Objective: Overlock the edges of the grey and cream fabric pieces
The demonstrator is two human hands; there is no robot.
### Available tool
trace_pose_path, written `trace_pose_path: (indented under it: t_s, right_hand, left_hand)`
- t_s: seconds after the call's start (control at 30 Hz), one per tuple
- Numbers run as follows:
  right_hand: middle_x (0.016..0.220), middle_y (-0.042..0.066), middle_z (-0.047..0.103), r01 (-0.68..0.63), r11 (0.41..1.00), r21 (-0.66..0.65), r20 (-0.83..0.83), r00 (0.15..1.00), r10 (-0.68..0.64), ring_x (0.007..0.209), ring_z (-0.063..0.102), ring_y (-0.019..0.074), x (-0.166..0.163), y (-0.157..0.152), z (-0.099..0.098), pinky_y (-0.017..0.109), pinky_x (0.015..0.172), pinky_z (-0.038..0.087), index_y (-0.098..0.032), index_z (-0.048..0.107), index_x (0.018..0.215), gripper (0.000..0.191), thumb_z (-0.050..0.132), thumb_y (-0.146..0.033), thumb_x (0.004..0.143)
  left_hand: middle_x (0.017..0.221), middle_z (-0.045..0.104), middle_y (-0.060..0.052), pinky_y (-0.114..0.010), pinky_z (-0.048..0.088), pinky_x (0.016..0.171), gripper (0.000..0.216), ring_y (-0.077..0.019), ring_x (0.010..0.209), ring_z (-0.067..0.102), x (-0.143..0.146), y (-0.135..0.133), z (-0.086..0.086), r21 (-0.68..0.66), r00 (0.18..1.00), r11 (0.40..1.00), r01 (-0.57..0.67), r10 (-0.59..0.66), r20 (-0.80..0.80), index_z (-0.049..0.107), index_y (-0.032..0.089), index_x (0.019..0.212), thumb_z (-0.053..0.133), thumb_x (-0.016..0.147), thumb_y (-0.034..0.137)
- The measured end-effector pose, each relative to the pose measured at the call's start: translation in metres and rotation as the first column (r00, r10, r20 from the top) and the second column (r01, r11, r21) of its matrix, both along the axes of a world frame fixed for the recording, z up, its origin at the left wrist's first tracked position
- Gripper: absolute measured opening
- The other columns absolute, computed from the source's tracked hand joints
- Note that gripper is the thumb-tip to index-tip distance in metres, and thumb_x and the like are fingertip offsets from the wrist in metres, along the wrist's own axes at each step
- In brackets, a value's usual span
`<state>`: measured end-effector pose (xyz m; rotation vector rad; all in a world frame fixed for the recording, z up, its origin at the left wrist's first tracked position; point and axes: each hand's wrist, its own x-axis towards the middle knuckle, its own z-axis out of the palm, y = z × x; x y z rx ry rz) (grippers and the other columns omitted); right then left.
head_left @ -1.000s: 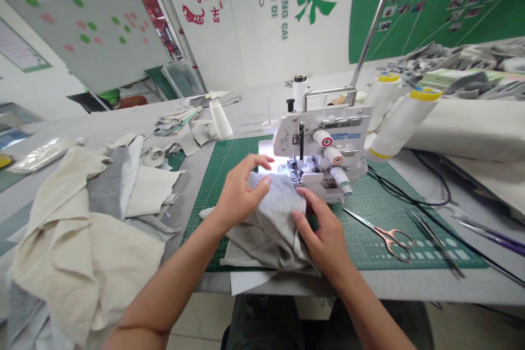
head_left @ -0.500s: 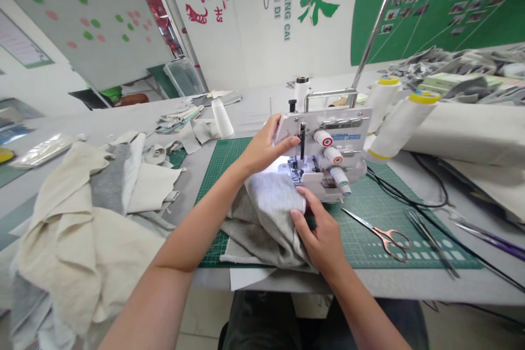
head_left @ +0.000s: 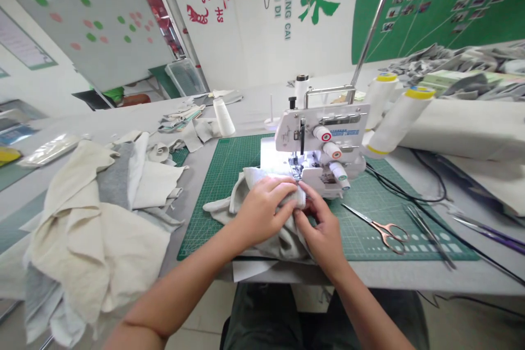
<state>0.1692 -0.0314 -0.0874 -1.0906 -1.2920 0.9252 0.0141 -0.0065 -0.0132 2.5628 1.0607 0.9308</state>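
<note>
As I look down over both forearms, a heap of cream and grey scraps (head_left: 94, 229) lies well to the left of my left hand (head_left: 262, 210), spilling over the edge of the counter (head_left: 197, 175). That hand is curled nearly closed, its fingertips pinching a fold of the grey cloth (head_left: 246, 183). The cloth is bunched under and between both hands on the green mat (head_left: 221, 158) and trails off to the left of the knuckles. Touching the left hand on its right side, my right hand (head_left: 324, 232) is closed too, thumb and forefinger nipping the same fold where the two hands meet. Just beyond the fingertips of both stands the white machine (head_left: 324, 136), its lit needle area right above the cloth's far edge. I cannot tell whether the cloth sits under the foot. To the right of my right hand, apart from it, scissors (head_left: 379, 227) lie on the mat, with tweezers (head_left: 430, 235) further right. Two thread cones (head_left: 396, 117) lean beyond those, beside the machine.
</note>
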Motion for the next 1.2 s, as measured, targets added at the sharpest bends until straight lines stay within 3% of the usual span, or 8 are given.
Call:
trace_pose_path:
  t_s: [0.17, 0.27, 0.4, 0.6, 0.73, 0.83, 1.0, 1.2]
  right_hand:
    - [0.070, -0.006, 0.056, -0.335, 0.893, -0.301, -0.584, 0.805, 0.105, 0.057, 0.048, 0.0094, -0.010, -0.029, 0.005, 0.019, 0.056, 0.040, -0.025, 0.057, 0.112, 0.038, 0.071, -0.028, 0.078]
    - [0.075, -0.003, 0.060, -0.472, 0.834, -0.287, -0.579, 0.779, 0.242, 0.064, 0.050, 0.0116, -0.017, -0.044, 0.008, 0.023, 0.063, 0.043, -0.022, 0.063, 0.101, 0.030, 0.074, -0.030, 0.074]
    - [0.065, -0.002, 0.058, -0.459, 0.814, -0.356, -0.418, 0.857, 0.301, 0.063, 0.047, 0.0121, -0.022, -0.059, 0.011, 0.023, 0.064, 0.040, -0.016, 0.066, 0.070, 0.010, 0.074, -0.022, 0.067]
    - [0.072, 0.000, 0.068, -0.633, 0.643, -0.432, -0.592, 0.736, 0.328, 0.070, 0.060, 0.0166, -0.013, -0.098, -0.004, 0.026, 0.070, 0.047, -0.018, 0.071, 0.088, 0.026, 0.060, -0.015, 0.064]
    - [0.068, 0.001, 0.071, -0.489, 0.755, -0.438, -0.119, 0.863, 0.490, 0.068, 0.065, 0.0195, 0.002, -0.116, -0.037, 0.026, 0.065, 0.048, -0.019, 0.069, 0.067, 0.021, 0.050, -0.011, 0.068]
    - [0.061, 0.001, 0.069, -0.327, 0.874, -0.359, 0.269, 0.861, 0.432, 0.057, 0.064, 0.0190, 0.016, -0.117, -0.040, 0.025, 0.056, 0.047, -0.021, 0.069, 0.066, 0.018, 0.055, -0.014, 0.075]
    - [0.080, 0.004, 0.070, 0.020, 0.990, -0.141, 0.367, 0.930, 0.033, 0.071, 0.066, 0.0202, 0.021, -0.084, -0.005, 0.029, 0.067, 0.052, -0.021, 0.064, 0.095, 0.016, 0.059, -0.035, 0.089]
    - [0.089, 0.006, 0.065, 0.207, 0.976, 0.065, 0.417, 0.883, -0.215, 0.080, 0.060, 0.0236, -0.014, -0.031, 0.005, 0.035, 0.072, 0.047, -0.018, 0.059, 0.099, 0.025, 0.066, -0.036, 0.082]
  left_hand:
    - [0.132, 0.059, -0.010, -0.042, 0.040, 0.106, 0.033, -0.0248, 0.122, 0.052, -0.004, -0.005, -0.009, 0.032, 0.994, 0.999, -0.029, 0.032, -0.101, 0.059, 0.019, 0.128, 0.055, 0.095, 0.026]
    - [0.132, 0.059, -0.009, -0.042, 0.040, 0.107, 0.032, -0.0240, 0.122, 0.052, -0.005, -0.006, -0.007, 0.043, 0.994, 0.998, -0.034, 0.038, -0.103, 0.061, 0.019, 0.127, 0.052, 0.097, 0.024]
    - [0.131, 0.059, -0.008, -0.043, 0.041, 0.106, 0.031, -0.0236, 0.121, 0.052, -0.004, -0.007, -0.007, 0.032, 0.994, 0.999, -0.044, 0.047, -0.097, 0.061, 0.021, 0.127, 0.050, 0.098, 0.024]
    - [0.134, 0.057, -0.009, -0.045, 0.040, 0.107, 0.032, -0.0251, 0.123, 0.051, -0.002, -0.010, -0.009, 0.018, 0.989, 0.996, -0.086, 0.088, -0.123, 0.060, 0.022, 0.128, 0.052, 0.097, 0.026]
    - [0.135, 0.057, -0.009, -0.046, 0.042, 0.106, 0.036, -0.0270, 0.123, 0.051, 0.001, -0.013, -0.011, 0.038, 0.982, 0.993, -0.111, 0.116, -0.148, 0.059, 0.021, 0.129, 0.057, 0.094, 0.028]
    - [0.137, 0.055, -0.010, -0.048, 0.041, 0.108, 0.039, -0.0277, 0.126, 0.049, 0.003, -0.015, -0.013, 0.075, 0.979, 0.990, -0.120, 0.131, -0.157, 0.056, 0.022, 0.132, 0.059, 0.093, 0.027]
    - [0.139, 0.053, -0.011, -0.047, 0.039, 0.110, 0.041, -0.0272, 0.130, 0.046, 0.001, -0.017, -0.014, 0.078, 0.979, 0.991, -0.105, 0.117, -0.165, 0.055, 0.021, 0.135, 0.057, 0.094, 0.025]
    - [0.141, 0.052, -0.011, -0.046, 0.037, 0.112, 0.037, -0.0260, 0.132, 0.046, -0.001, -0.019, -0.011, 0.025, 0.986, 0.995, -0.099, 0.101, -0.132, 0.058, 0.022, 0.133, 0.048, 0.098, 0.028]
